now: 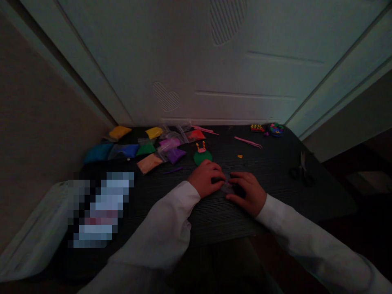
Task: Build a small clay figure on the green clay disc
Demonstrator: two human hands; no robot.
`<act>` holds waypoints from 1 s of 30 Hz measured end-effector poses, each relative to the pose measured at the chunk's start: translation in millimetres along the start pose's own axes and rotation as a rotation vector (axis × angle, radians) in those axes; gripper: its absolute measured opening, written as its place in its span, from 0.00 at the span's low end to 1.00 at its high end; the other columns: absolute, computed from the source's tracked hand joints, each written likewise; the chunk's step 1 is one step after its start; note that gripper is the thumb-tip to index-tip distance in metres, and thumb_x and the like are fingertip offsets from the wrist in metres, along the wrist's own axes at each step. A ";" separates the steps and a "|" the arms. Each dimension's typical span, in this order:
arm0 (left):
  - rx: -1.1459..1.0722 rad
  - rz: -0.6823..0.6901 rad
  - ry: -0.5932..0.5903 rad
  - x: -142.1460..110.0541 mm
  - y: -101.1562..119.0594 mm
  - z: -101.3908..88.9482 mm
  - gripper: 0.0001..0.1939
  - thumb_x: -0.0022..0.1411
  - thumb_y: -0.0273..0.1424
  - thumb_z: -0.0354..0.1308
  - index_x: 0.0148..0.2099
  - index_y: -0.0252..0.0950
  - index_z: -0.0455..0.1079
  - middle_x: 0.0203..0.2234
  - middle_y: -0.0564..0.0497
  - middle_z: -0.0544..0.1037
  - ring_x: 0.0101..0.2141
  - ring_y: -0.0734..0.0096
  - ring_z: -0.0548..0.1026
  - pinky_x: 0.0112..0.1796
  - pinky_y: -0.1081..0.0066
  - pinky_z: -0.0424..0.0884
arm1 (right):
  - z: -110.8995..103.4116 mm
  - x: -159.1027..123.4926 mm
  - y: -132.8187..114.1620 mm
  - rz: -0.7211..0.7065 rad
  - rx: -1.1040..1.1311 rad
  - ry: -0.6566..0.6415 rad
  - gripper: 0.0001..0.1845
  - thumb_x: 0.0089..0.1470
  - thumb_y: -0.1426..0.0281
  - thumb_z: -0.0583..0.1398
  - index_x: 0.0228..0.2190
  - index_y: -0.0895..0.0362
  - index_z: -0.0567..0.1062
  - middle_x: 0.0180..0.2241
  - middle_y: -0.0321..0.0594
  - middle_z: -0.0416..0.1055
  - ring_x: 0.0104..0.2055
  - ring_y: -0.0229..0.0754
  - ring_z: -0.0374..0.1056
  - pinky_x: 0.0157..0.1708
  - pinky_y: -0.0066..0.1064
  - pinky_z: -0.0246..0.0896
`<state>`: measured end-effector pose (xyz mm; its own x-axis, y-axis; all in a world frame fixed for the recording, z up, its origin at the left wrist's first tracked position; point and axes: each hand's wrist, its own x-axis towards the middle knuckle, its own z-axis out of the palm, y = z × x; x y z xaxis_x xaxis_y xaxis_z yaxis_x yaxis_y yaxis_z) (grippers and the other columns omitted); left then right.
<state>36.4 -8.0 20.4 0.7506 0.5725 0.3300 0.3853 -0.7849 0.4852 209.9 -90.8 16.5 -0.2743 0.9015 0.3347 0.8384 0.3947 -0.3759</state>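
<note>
Hands (249, 192) around small piece (227, 188) (half hidden, shape unclear), pixelated object (105, 208)

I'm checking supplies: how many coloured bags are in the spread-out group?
9: orange, yellow and red at the back; teal, blue, green and pink in the middle; purple and peach in front. Overlaps may hide more.

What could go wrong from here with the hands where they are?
The left hand is very close to the green disc, so a knuckle might nudge it or the pink-and-orange piece at its far edge.
The small orange bit lying loose beyond the right hand could be brushed aside and lost.
</note>
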 end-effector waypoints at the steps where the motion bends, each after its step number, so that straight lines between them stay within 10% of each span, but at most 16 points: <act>1: 0.011 0.006 -0.008 -0.5 -0.4 0.2 0.09 0.49 0.33 0.51 0.34 0.39 0.70 0.32 0.51 0.69 0.36 0.70 0.61 0.40 0.67 0.58 | -2.3 -3.2 -1.1 0.000 -0.011 0.001 0.21 0.42 0.59 0.56 0.38 0.57 0.67 0.43 0.46 0.62 0.45 0.45 0.57 0.44 0.41 0.53; 8: 0.019 0.030 -0.009 -1.7 1.9 1.6 0.10 0.51 0.34 0.49 0.34 0.40 0.70 0.34 0.51 0.69 0.37 0.69 0.61 0.40 0.67 0.58 | -12.9 -27.1 1.0 -0.118 -0.068 -0.015 0.17 0.48 0.68 0.52 0.41 0.56 0.65 0.44 0.43 0.62 0.48 0.43 0.55 0.46 0.39 0.52; 30: 0.002 -0.123 0.284 1.5 -0.2 -7.7 0.08 0.52 0.30 0.48 0.28 0.34 0.66 0.25 0.49 0.70 0.32 0.71 0.65 0.39 0.68 0.60 | -0.8 -6.2 -8.0 0.107 -0.090 0.005 0.17 0.42 0.63 0.56 0.36 0.56 0.69 0.39 0.44 0.63 0.41 0.46 0.57 0.39 0.40 0.53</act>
<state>33.2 -5.2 27.0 0.5183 0.7061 0.4825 0.4646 -0.7062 0.5343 205.2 -99.6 18.1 -0.1786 0.9368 0.3009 0.9017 0.2782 -0.3309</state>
